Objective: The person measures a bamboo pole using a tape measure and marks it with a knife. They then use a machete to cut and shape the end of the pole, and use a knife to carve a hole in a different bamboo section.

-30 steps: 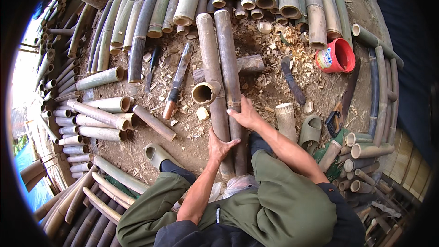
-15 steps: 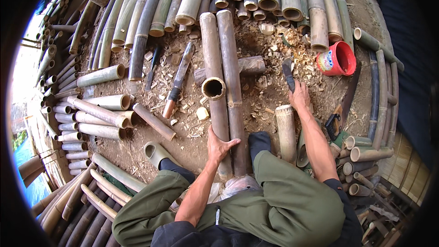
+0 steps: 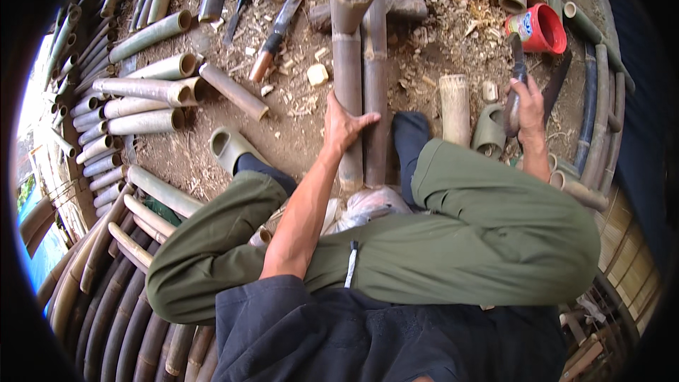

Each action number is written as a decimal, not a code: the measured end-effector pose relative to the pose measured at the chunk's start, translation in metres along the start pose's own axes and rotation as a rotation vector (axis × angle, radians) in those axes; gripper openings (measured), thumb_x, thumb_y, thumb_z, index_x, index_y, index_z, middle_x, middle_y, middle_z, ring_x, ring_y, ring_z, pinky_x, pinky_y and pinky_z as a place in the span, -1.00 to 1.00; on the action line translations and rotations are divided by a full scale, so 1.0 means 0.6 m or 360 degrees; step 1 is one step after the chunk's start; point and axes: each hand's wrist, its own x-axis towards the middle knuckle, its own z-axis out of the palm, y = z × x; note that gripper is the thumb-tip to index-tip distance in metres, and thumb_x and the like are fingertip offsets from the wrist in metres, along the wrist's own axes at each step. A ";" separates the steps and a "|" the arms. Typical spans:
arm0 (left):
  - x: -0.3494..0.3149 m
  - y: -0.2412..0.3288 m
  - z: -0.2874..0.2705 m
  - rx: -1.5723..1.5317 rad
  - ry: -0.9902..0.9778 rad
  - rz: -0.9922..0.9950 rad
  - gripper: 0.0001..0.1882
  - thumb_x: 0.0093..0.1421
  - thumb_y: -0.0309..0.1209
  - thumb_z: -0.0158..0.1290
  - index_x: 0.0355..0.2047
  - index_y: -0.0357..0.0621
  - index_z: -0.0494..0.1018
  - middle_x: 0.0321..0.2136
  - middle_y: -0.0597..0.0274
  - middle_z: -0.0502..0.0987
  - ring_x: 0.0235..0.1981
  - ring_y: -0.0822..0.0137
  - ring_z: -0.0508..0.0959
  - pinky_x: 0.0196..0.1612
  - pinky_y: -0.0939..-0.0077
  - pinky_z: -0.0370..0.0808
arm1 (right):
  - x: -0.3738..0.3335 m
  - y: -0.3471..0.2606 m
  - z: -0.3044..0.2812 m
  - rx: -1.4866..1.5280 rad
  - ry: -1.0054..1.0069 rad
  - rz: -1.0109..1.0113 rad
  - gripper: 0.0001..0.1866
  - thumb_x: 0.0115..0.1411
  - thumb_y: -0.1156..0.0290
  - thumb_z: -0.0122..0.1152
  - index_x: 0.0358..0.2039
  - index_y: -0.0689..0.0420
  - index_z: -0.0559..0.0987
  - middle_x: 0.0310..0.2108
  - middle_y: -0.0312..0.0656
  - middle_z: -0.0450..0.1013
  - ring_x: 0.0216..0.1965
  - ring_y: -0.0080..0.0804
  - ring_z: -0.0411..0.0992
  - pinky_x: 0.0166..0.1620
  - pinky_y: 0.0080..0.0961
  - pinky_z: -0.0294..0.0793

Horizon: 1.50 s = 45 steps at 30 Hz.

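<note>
Two long bamboo poles [image 3: 347,71] lie side by side in front of me, a cut branch stub with an open end standing out from the left one. My left hand [image 3: 344,125] grips the left pole, its thumb stretched across to the right pole [image 3: 375,92]; its fingers are partly hidden at the pole's side. Out to the right, my right hand [image 3: 530,110] is closed round a knife [image 3: 518,60], whose dark blade points away from me. A short upright bamboo piece [image 3: 455,110] and an olive clog [image 3: 489,131] stand between the poles and that hand.
Behind the knife lies a red bucket [image 3: 543,30] on its side. Another long knife [image 3: 281,25] rests among wood chips. Cut bamboo tubes [image 3: 146,122] are stacked at left, more poles [image 3: 594,110] at right. A short log [image 3: 407,8] crosses under the two poles.
My right hand has picked up the knife from the chips and drawn it right and nearer to me. My left hand stays on the pole. The whole view has shifted.
</note>
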 end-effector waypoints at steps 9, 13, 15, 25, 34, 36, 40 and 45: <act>-0.002 0.006 0.003 0.0025 0.0035 -0.0018 0.22 -0.32 -0.07 0.55 0.20 -0.34 0.04 0.03 -0.36 0.42 0.09 -0.22 0.45 0.16 0.06 0.42 | -0.087 -0.028 -0.021 0.0273 0.0050 0.0088 -0.82 0.26 0.28 0.15 -0.25 0.11 0.46 -0.49 -0.31 0.45 -0.56 -0.58 0.41 -0.49 -0.60 0.44; -0.006 0.010 -0.001 0.0047 0.0013 -0.0036 0.16 -0.32 -0.05 0.55 0.12 -0.39 0.10 0.03 -0.37 0.42 0.08 -0.17 0.47 0.16 0.08 0.45 | -0.093 -0.030 -0.005 0.0305 0.0014 0.0117 -0.70 0.26 0.26 0.14 -0.07 0.15 0.46 -0.47 -0.28 0.45 -0.52 -0.55 0.43 -0.46 -0.57 0.47; -0.003 0.009 0.000 0.0064 0.0013 -0.0056 0.14 -0.31 -0.07 0.56 0.11 -0.39 0.10 0.02 -0.37 0.42 0.07 -0.16 0.48 0.15 0.08 0.45 | -0.096 -0.044 0.012 0.0274 0.0011 0.0116 -0.60 0.28 0.25 0.12 0.06 0.18 0.44 -0.46 -0.26 0.44 -0.51 -0.53 0.44 -0.45 -0.57 0.48; 0.012 -0.024 0.017 -0.0060 0.0003 0.0048 0.33 -0.36 -0.08 0.56 0.29 -0.34 -0.03 0.09 -0.35 0.38 0.14 -0.18 0.41 0.20 0.09 0.38 | -0.017 -0.032 0.094 0.0419 -0.0134 -0.0012 -0.72 0.20 0.46 0.03 -0.07 0.22 0.40 -0.53 -0.22 0.43 -0.60 -0.44 0.44 -0.52 -0.46 0.49; -0.006 0.039 -0.024 -0.0019 -0.0054 -0.0109 0.26 -0.30 -0.07 0.54 0.27 -0.30 0.01 0.08 -0.31 0.40 0.13 -0.17 0.43 0.18 0.07 0.40 | 0.032 0.013 0.161 -0.0500 -0.0418 -0.0300 -0.62 0.29 0.34 0.09 0.09 0.20 0.49 -0.46 -0.06 0.52 -0.42 -0.36 0.53 -0.30 -0.41 0.49; -0.009 0.032 -0.024 -0.0029 -0.0049 -0.0127 0.24 -0.29 -0.10 0.55 0.26 -0.29 0.02 0.07 -0.29 0.41 0.11 -0.12 0.46 0.17 0.08 0.41 | 0.028 -0.013 0.173 -0.0660 -0.0517 -0.0245 -0.61 0.28 0.32 0.11 0.09 0.17 0.50 -0.33 0.04 0.57 -0.26 -0.17 0.58 -0.19 -0.34 0.53; 0.004 0.037 -0.017 -0.0004 -0.0071 -0.0177 0.21 -0.28 -0.11 0.54 0.26 -0.27 0.04 0.07 -0.27 0.41 0.11 -0.13 0.46 0.16 0.10 0.42 | 0.064 0.002 0.195 -0.0852 -0.0659 -0.0990 -0.64 0.28 0.34 0.15 0.07 0.16 0.52 -0.23 0.02 0.58 -0.24 -0.07 0.58 -0.17 -0.29 0.55; 0.007 0.040 -0.018 -0.0001 -0.0096 -0.0208 0.24 -0.28 -0.09 0.54 0.27 -0.26 0.00 0.08 -0.27 0.40 0.11 -0.13 0.45 0.16 0.10 0.41 | 0.093 -0.013 0.232 -0.1025 -0.0867 -0.0976 -0.74 0.25 0.29 0.22 -0.10 0.13 0.60 -0.28 -0.02 0.59 -0.29 -0.02 0.57 -0.25 -0.23 0.59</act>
